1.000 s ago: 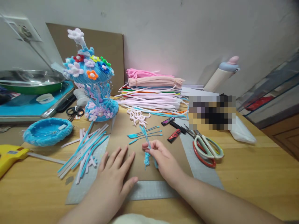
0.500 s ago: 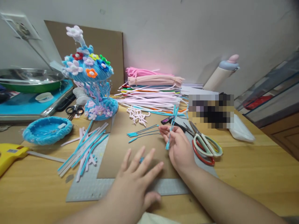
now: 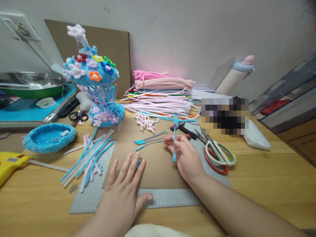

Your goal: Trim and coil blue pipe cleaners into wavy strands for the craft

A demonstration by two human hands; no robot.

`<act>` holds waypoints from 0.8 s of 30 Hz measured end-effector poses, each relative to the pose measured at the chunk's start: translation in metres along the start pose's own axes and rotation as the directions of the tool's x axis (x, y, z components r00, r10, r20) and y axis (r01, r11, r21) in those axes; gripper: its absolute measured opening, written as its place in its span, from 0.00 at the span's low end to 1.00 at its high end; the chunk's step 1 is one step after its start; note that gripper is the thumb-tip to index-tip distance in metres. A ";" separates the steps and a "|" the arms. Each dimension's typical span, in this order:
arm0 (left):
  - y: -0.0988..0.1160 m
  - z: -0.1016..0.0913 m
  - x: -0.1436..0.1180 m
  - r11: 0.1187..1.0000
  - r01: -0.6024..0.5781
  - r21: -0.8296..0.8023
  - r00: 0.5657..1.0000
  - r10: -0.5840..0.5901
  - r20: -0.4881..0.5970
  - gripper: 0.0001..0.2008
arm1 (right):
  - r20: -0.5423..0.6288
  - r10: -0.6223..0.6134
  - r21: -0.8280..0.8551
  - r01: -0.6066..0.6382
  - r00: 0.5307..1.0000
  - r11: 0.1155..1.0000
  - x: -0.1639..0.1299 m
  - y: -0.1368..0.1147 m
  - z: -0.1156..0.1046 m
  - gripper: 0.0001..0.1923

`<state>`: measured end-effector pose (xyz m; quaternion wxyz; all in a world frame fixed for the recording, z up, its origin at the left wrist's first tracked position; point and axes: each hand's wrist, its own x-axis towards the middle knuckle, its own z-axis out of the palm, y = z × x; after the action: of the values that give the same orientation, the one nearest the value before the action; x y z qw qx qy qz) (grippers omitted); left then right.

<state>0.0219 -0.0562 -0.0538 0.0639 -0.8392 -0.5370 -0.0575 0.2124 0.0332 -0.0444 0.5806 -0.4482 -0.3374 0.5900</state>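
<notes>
Between the thumb and fingers of my right hand point(image 3: 186, 158) is an upright blue pipe-cleaner piece point(image 3: 175, 138), thin in the middle with fluffy ends. My left hand point(image 3: 127, 181) lies open, fingers spread, over the cardboard sheet point(image 3: 158, 174). A small dark blue bit point(image 3: 138, 164) shows beside its fingers, partly covered. Several blue-tipped wire stems point(image 3: 150, 138) rest on the cardboard just left of my right hand. Behind them lies a little heap of bent white pipe-cleaner pieces point(image 3: 144, 121).
Scissors point(image 3: 214, 151) lie at right. Cut pipe cleaners point(image 3: 92, 158), a blue fuzzy dish point(image 3: 50, 138) and a yellow glue gun point(image 3: 13, 164) are at left. A tall flowered blue ornament point(image 3: 92, 72) stands behind. Pipe-cleaner bundles point(image 3: 163, 85) are stacked by the wall.
My left hand has moved left and come down toward the cardboard. My right hand has shifted slightly left, turning the blue pipe-cleaner piece more upright.
</notes>
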 end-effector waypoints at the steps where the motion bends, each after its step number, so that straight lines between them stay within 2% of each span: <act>1: -0.003 0.000 -0.001 1.000 0.016 -0.005 1.000 -0.016 -0.003 0.35 | 0.011 0.003 -0.028 -0.003 1.000 1.000 0.000 -0.001 0.000 0.04; 5: -0.015 -0.008 -0.004 0.990 0.047 -0.131 0.999 -0.045 0.015 0.30 | 0.081 0.038 -0.209 -0.021 0.996 0.978 0.002 -0.010 -0.004 0.04; 8: -0.029 -0.017 -0.001 0.942 0.158 -0.296 0.987 -0.152 0.046 0.23 | 0.153 0.075 -0.380 -0.011 0.985 0.925 0.006 -0.020 -0.007 0.01; 10: -0.039 -0.021 0.004 0.902 0.204 -0.381 0.979 -0.192 0.069 0.21 | 0.191 0.086 -0.467 0.013 0.978 0.884 0.008 -0.024 -0.009 0.03; 14: -0.051 -0.022 0.023 0.839 0.127 -0.529 0.985 -0.045 0.165 0.22 | 0.236 0.082 -0.568 0.069 0.968 0.820 0.010 -0.020 -0.011 0.03; 17: -0.054 -0.020 0.039 0.798 0.059 -0.599 0.984 0.055 0.171 0.19 | 0.260 0.082 -0.609 0.098 0.962 0.787 0.011 -0.013 -0.012 0.03; 21: -0.052 -0.016 0.052 0.770 0.045 -0.636 0.980 0.089 0.176 0.06 | 0.274 0.082 -0.645 0.120 0.958 0.754 0.012 -0.009 -0.013 0.03; 24: -0.049 -0.012 0.051 0.776 0.054 -0.628 0.981 0.077 0.179 0.08 | 0.282 0.080 -0.662 0.134 0.956 0.738 0.012 -0.008 -0.014 0.03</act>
<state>-0.0018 0.0077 -0.0314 -0.2730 -0.8170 -0.4850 -0.1509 0.2295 0.0444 -0.0441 0.3309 -0.5307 -0.6163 0.4786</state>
